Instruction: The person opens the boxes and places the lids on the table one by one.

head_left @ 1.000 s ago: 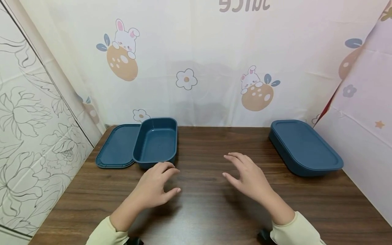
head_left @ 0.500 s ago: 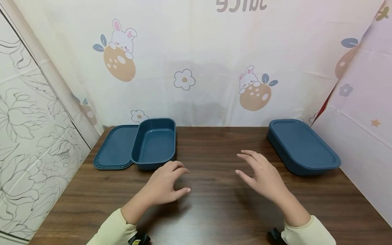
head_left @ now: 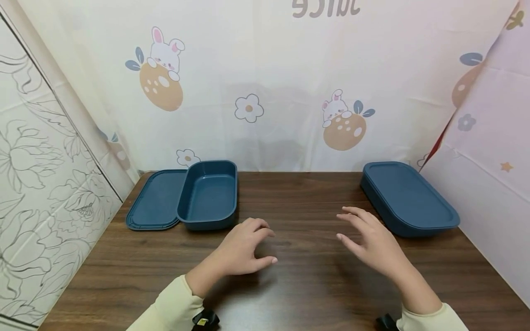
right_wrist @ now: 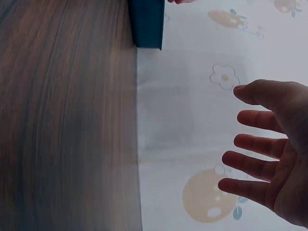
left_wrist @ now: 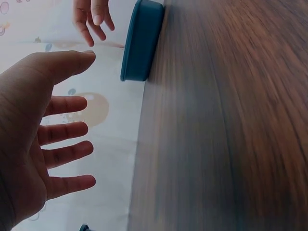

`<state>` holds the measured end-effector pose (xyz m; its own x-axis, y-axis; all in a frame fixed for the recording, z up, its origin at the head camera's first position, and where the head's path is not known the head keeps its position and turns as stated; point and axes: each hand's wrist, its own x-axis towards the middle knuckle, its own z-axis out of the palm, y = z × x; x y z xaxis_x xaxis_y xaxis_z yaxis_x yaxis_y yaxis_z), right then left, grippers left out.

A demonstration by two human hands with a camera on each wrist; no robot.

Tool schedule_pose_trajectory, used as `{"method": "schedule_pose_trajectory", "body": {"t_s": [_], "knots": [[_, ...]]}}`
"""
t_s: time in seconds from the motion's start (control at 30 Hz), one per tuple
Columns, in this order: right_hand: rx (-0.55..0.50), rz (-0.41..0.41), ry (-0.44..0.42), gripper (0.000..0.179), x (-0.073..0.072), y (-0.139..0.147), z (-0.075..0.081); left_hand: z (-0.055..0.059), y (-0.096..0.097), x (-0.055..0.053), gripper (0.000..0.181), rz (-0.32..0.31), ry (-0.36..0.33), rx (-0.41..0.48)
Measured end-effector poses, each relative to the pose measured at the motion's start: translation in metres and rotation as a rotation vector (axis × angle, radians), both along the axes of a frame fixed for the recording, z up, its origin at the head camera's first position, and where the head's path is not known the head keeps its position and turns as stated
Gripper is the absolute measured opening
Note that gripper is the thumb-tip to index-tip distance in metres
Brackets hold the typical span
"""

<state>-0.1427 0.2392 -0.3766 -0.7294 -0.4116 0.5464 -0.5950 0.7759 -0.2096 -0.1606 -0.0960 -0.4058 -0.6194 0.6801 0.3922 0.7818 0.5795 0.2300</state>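
Observation:
Both hands hover over the table, holding nothing. My left hand [head_left: 244,248] is in front and to the right of an uncovered dark blue rectangular container [head_left: 209,195], apart from it; in the left wrist view its fingers [left_wrist: 65,130] are spread and relaxed. Nothing lies inside the container in the head view. My right hand [head_left: 374,239] is just left of a second blue container [head_left: 410,200], which has its lid on. The right wrist view shows this hand's fingers [right_wrist: 252,163] spread and loosely extended, touching nothing.
A loose blue lid [head_left: 157,200] lies flat at the left, beside the uncovered container. The brown wooden table [head_left: 298,294] meets a pale printed curtain [head_left: 285,82] at its far edge. Cloth panels stand along the left [head_left: 49,174] and right sides.
Both hands have moved to the right over the table. The left hand has drawn away from the uncovered container, and the right hand has come closer to the lidded one.

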Motion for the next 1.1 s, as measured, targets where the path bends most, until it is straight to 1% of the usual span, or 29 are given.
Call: {"method": "schedule_pose_trajectory", "body": {"t_s": [0.07, 0.27, 0.4, 0.6, 0.9, 1.0, 1.1], "knots": [[0.002, -0.007, -0.007, 0.047, 0.000, 0.004, 0.000, 0.001, 0.004, 0.000, 0.050, -0.008, -0.009, -0.012], [-0.004, -0.022, -0.012, 0.049, -0.001, 0.017, -0.001, 0.002, 0.016, -0.002, 0.052, -0.030, 0.012, -0.062], [-0.018, -0.029, -0.004, 0.049, -0.001, 0.025, -0.001, 0.001, 0.023, -0.003, 0.052, -0.050, 0.020, -0.064], [-0.037, -0.044, -0.005, 0.049, 0.001, 0.035, 0.002, -0.001, 0.031, -0.007, 0.050, -0.064, 0.002, -0.080], [-0.063, -0.069, 0.008, 0.046, 0.003, 0.054, 0.005, -0.002, 0.041, -0.011, 0.050, -0.083, 0.056, -0.091], [-0.065, -0.082, 0.012, 0.045, 0.002, 0.061, 0.005, -0.003, 0.045, -0.012, 0.050, -0.090, 0.059, -0.084], [-0.071, -0.106, 0.006, 0.043, 0.000, 0.069, 0.005, -0.002, 0.049, -0.013, 0.050, -0.090, 0.047, -0.074]]}}
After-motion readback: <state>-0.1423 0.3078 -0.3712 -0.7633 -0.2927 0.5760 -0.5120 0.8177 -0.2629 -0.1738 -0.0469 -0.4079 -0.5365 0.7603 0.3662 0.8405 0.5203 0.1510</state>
